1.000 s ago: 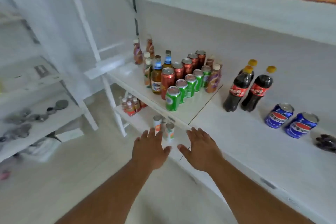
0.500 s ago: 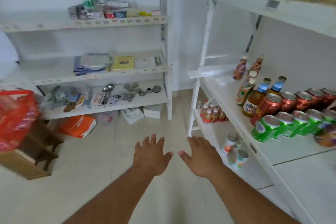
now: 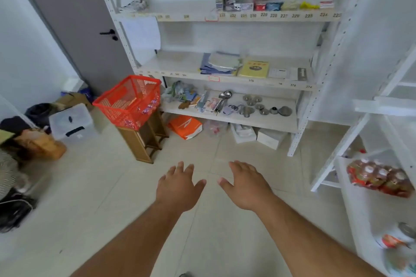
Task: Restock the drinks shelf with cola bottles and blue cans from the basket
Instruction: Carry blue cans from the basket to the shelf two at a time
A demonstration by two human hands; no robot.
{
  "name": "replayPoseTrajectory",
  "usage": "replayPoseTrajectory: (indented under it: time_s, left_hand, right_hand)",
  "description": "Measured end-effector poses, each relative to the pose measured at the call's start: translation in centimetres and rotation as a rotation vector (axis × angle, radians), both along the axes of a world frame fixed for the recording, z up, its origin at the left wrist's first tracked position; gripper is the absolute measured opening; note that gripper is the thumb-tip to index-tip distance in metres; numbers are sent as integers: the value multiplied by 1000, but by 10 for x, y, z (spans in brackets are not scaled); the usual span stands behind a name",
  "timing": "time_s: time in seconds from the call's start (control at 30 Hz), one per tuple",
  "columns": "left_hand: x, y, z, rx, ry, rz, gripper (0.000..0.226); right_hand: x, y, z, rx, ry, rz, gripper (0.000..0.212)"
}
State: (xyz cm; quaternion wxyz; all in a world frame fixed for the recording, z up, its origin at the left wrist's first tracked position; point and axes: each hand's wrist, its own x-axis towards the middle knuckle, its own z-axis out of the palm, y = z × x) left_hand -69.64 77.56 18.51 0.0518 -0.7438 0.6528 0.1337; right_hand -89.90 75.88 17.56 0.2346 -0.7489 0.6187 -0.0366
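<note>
Two bare hands reach forward over a pale tiled floor, the left hand and right hand side by side, palms down, fingers spread and relaxed, holding nothing. The red mesh basket sits tilted on a small wooden stool, well ahead and to the left of both hands, with blurred cans inside.

Your forearms cut off at bottom edge; basket contents blurred behind red mesh; drinks shelf cropped at right edge, its cans smeared.
</note>
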Motion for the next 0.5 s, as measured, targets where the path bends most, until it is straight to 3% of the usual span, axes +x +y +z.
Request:
replayPoseTrajectory:
  time_s: [0.33, 0.5]
  left_hand:
    - [174, -59, -15, 8, 86, 259, 79]
    - [225, -96, -13, 1, 127, 300, 78]
  right_hand:
    - [178, -96, -2, -9, 45, 191, 80]
    - [229, -139, 6, -7, 67, 213, 79]
